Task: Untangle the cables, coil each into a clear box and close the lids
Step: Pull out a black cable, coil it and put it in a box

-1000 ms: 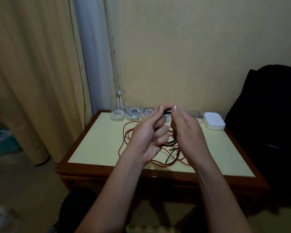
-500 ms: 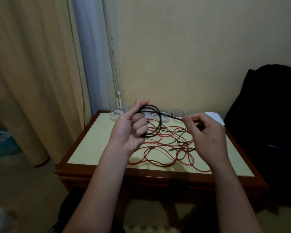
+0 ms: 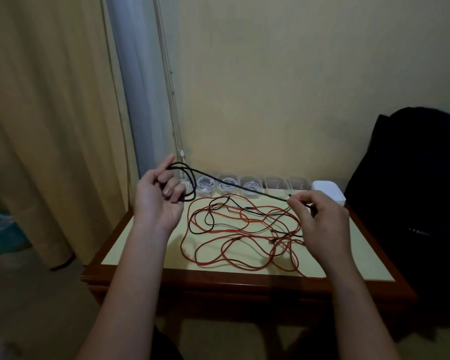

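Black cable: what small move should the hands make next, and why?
Probably bring the right hand to the left hand, adding the stretched black cable as another loop: the left holds loops, and the rest lies among the red cables.

Left grip and right grip raised apart (fingers curled).

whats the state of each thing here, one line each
left hand, holds black cable loops
right hand, pinches the cable's straight run
black cable, partly coiled, taut between hands
red cables, tangled loose on table
boxes with white cables, open, lidless
two end boxes, open, look empty
lids, stacked beside the row
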The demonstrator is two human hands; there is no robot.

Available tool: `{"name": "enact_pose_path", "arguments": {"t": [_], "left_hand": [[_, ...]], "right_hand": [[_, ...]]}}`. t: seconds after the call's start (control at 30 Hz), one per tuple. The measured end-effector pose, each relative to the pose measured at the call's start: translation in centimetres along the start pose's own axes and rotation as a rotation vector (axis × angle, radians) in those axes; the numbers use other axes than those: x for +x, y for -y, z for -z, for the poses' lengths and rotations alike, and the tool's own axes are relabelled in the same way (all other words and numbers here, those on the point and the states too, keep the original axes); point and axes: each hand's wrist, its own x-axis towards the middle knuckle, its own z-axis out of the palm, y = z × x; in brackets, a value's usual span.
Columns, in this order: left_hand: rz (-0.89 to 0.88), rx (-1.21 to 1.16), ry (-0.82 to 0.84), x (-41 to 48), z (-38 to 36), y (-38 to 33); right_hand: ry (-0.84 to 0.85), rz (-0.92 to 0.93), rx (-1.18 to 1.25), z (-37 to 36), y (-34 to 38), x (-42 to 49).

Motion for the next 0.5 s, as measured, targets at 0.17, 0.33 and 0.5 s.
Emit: {"name": "enact_pose_path", "arguments": {"t": [0.17,0.33,0.5], "left_hand": [[-0.161,0.444,0.048,0.6,-0.6,1.6],[-0.191,0.776,0.147,0.6,-1.2,3.8],[-0.068,0.852,0.305,0.0,-2.3,5.8]], "right_hand": [[0.123,0.143,-0.177,-1.7,-0.4,0.5],[0.182,0.245,-0.102,-3.3,1.2,0.9],[0.085,0.238,0.039,-2.9,2.9,2.1]]}}
